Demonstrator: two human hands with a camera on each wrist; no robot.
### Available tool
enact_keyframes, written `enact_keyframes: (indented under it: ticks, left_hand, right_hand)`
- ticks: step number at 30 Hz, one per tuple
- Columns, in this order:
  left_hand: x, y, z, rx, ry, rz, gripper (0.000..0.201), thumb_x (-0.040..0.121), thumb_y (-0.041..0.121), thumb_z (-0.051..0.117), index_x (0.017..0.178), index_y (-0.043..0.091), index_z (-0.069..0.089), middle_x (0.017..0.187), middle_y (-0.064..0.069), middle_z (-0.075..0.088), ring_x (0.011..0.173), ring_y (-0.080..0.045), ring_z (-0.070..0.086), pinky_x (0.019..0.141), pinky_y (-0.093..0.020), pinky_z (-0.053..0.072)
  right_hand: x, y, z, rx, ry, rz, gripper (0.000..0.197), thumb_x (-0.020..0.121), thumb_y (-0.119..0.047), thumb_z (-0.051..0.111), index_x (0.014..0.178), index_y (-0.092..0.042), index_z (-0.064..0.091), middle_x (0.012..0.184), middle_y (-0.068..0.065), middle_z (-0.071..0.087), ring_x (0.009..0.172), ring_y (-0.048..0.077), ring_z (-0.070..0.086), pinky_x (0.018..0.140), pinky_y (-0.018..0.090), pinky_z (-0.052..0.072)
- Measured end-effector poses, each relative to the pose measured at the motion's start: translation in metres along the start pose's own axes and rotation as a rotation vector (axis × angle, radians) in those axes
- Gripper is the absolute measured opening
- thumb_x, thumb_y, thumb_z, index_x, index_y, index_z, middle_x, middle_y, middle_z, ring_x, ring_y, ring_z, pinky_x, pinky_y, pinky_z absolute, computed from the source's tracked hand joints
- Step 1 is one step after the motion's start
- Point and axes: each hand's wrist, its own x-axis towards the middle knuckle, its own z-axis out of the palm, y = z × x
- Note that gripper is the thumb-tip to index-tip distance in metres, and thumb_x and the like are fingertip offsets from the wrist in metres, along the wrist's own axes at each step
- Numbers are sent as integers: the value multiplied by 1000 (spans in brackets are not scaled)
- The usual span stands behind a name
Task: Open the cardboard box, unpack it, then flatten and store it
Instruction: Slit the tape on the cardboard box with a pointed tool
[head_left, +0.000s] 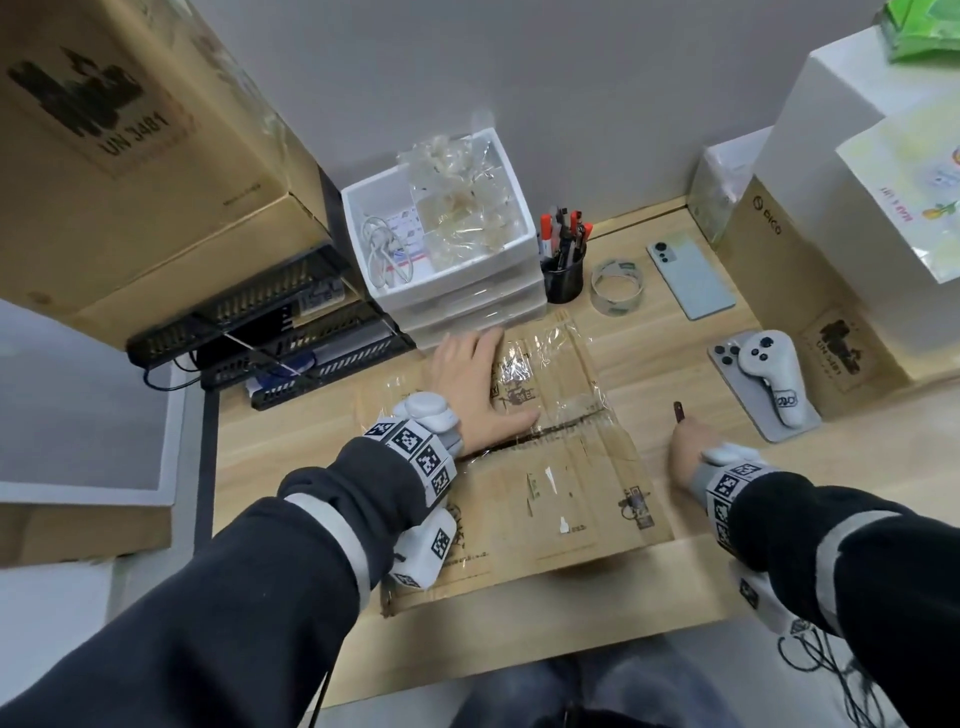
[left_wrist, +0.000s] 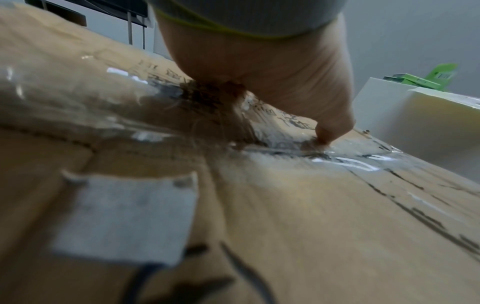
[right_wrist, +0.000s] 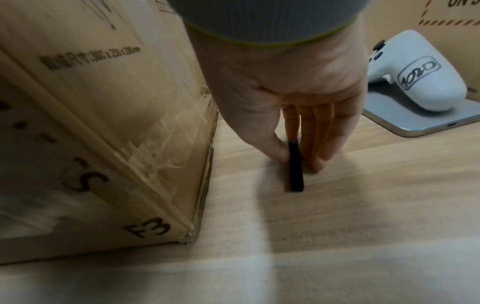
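A taped cardboard box (head_left: 550, 483) stands on the wooden desk, its top flaps closed with a slit along the centre seam (head_left: 566, 423). My left hand (head_left: 470, 382) lies flat on the far flap, fingers straight, thumb (left_wrist: 327, 131) pressing beside the seam on the clear tape. To the right of the box (right_wrist: 103, 123), my right hand (right_wrist: 298, 131) pinches a small dark knife (right_wrist: 294, 170) between thumb and fingers, its end against the desk. The head view shows only the tip of the knife (head_left: 678, 411) past my right hand (head_left: 688, 449).
A white controller (head_left: 774, 374) lies on a phone at the right, before a brown carton (head_left: 789, 291). Behind the box are white drawers (head_left: 457, 291), a pen cup (head_left: 563, 270), a tape roll (head_left: 618, 286) and another phone (head_left: 691, 275). Black trays (head_left: 291, 338) stand at the left.
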Motion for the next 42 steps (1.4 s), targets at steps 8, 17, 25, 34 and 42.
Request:
enact_keyframes:
  ticks: [8, 17, 25, 34, 42]
  left_hand:
    - [2, -7, 0, -77, -43, -13, 101, 64, 78, 62, 144, 22, 40, 132, 1, 49, 120, -19, 45, 108, -43, 39]
    - [3, -40, -49, -13, -165, -67, 106, 67, 60, 74, 153, 17, 28, 144, -5, 41, 129, -24, 44, 107, -40, 42]
    - [-35, -81, -99, 39, -447, -91, 126, 44, 69, 89, 145, 20, 30, 138, 1, 39, 122, -17, 42, 107, -36, 42]
    - [-73, -91, -96, -20, -489, -85, 134, 34, 67, 93, 143, 23, 28, 128, 9, 38, 114, -10, 43, 107, -33, 41]
    - [-83, -93, -84, -44, -465, -85, 159, 31, 82, 83, 157, 17, 13, 163, -5, 12, 150, -28, 15, 126, -45, 15]
  right_hand:
    - [12, 4, 2, 17, -108, 119, 41, 72, -17, 68, 110, -3, 61, 97, 11, 69, 90, 30, 68, 84, 39, 55]
    - [-8, -38, -116, 478, 337, -215, 18, 99, -13, 42, 111, -10, 56, 91, 18, 61, 95, 38, 63, 76, 38, 47]
    - [-88, -102, -179, 529, 276, -737, 20, 94, -6, 44, 98, -18, 59, 81, 1, 61, 74, 18, 54, 61, 28, 38]
    - [-118, -145, -150, 300, -433, -852, 19, 98, -11, 52, 94, -16, 69, 70, -3, 64, 51, 6, 49, 49, 13, 42]
    - [-115, -159, -132, 192, -347, -908, 36, 94, -34, 58, 81, -2, 65, 65, -3, 64, 54, 15, 50, 56, 20, 45]
